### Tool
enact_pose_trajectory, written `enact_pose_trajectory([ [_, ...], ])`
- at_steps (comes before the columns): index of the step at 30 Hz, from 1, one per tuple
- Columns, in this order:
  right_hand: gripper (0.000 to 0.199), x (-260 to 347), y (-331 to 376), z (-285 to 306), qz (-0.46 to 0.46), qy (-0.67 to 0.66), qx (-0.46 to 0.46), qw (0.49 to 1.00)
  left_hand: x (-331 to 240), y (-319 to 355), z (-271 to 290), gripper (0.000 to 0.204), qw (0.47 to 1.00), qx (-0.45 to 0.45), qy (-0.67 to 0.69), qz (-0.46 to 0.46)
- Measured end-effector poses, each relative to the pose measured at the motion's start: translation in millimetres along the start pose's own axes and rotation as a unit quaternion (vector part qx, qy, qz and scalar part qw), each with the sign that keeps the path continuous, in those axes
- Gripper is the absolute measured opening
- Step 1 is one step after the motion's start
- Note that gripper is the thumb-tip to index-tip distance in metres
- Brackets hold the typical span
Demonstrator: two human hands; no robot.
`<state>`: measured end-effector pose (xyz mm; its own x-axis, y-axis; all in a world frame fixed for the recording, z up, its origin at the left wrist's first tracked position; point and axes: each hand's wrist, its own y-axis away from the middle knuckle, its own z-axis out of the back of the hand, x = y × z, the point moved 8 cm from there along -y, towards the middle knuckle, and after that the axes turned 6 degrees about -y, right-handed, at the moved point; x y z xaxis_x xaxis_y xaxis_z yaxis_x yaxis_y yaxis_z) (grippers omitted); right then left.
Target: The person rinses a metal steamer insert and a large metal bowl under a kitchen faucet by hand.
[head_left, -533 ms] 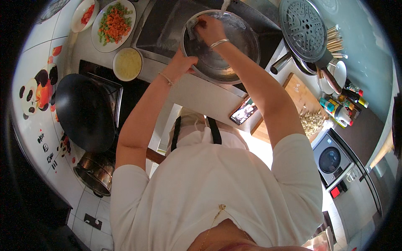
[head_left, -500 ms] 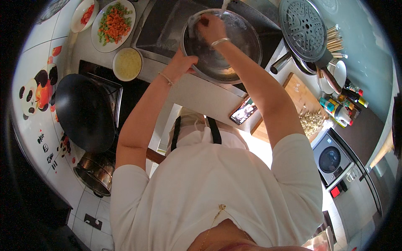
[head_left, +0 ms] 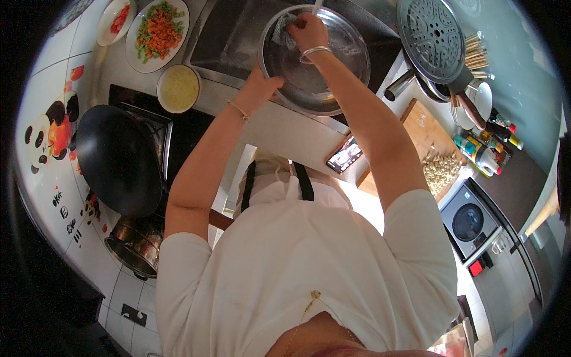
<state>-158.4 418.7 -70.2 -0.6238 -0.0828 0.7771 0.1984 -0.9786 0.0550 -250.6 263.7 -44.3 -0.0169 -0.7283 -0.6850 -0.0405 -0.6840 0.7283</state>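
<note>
At upper centre, the left hand gripped the steel basin's near rim while the right hand, closed on a cloth, pressed its far inner wall.

This is a home kitchen. A black wok sits on the stove beside a sink, and the counter holds a plate of chopped vegetables, a wooden cutting board and sauce bottles. Panda stickers decorate the tiled wall.

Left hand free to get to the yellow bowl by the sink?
Probably yes. The left hand grips the rim of the steel pan, and the yellow bowl sits just beside it with nothing between, but it must let go first.
</note>
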Motion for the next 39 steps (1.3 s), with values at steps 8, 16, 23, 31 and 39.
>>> enact_pose_trajectory([
  [8,0.024,-23.5,-1.9,7.3,-0.092,0.116,0.162,0.976,14.0,-2.3,4.1,0.057,0.999,-0.041,0.030,0.010],
  [16,0.017,75.4,59.7,100.4,0.089,-0.112,0.219,0.965,17.1,4.6,12.0,0.050,0.996,-0.043,0.053,0.051],
  [23,0.008,201.6,118.0,156.7,0.059,-0.543,0.404,0.734,43.2,-10.7,21.9,0.066,0.984,0.012,0.173,-0.025],
  [31,0.015,247.9,150.0,167.1,0.145,-0.647,0.482,0.573,25.7,8.1,31.1,0.034,0.983,-0.081,0.165,0.000],
  [39,0.017,25.0,6.6,116.6,-0.135,-0.484,0.024,0.864,16.5,17.5,35.7,0.039,0.985,-0.106,0.137,0.007],
])
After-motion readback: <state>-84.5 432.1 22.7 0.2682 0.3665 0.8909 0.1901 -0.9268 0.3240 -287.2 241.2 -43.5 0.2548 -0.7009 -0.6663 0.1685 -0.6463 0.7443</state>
